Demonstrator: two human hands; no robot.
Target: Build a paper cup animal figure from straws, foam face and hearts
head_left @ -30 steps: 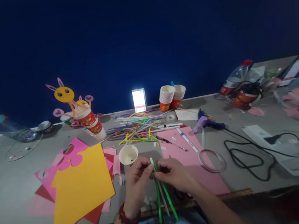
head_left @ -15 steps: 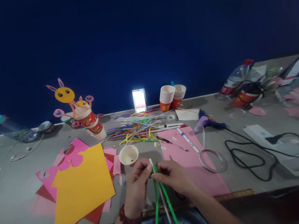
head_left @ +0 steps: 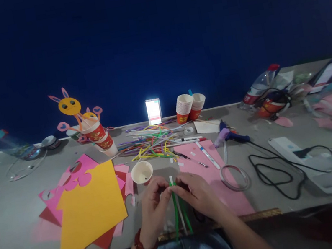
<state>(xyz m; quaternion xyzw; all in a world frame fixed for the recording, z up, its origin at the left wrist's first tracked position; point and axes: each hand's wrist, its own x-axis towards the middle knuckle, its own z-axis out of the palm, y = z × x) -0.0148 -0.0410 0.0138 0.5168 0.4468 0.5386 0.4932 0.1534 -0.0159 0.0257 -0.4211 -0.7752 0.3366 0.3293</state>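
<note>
In front of my body, my left hand [head_left: 154, 203] and my right hand [head_left: 200, 195] meet with thumbs and fingers pinched together. Between them is a green pipe cleaner [head_left: 176, 217], crossing a white strip [head_left: 182, 219] near its top. Both green ends hang beside the white strip, below my fingers. The white tip sticks up above my fingertips. My fingers hide most of the crossing, so I cannot tell how tightly it is wound. Just beyond my left hand stands a paper cup [head_left: 142, 173]; a pink sheet [head_left: 197, 168] lies beyond my right hand.
Loose pipe cleaners [head_left: 150, 142] are heaped at the back. Yellow paper [head_left: 94, 209] lies left, near stacked red cups [head_left: 95, 130] with a bunny figure [head_left: 69, 106]. On the right are a glue gun [head_left: 231, 135], wire coil [head_left: 234, 177] and power strip [head_left: 307, 169].
My hands have come closer together, right hand moving left. The green pipe cleaner now crosses the white strip near its top, and its hanging ends sit higher and closer together.
</note>
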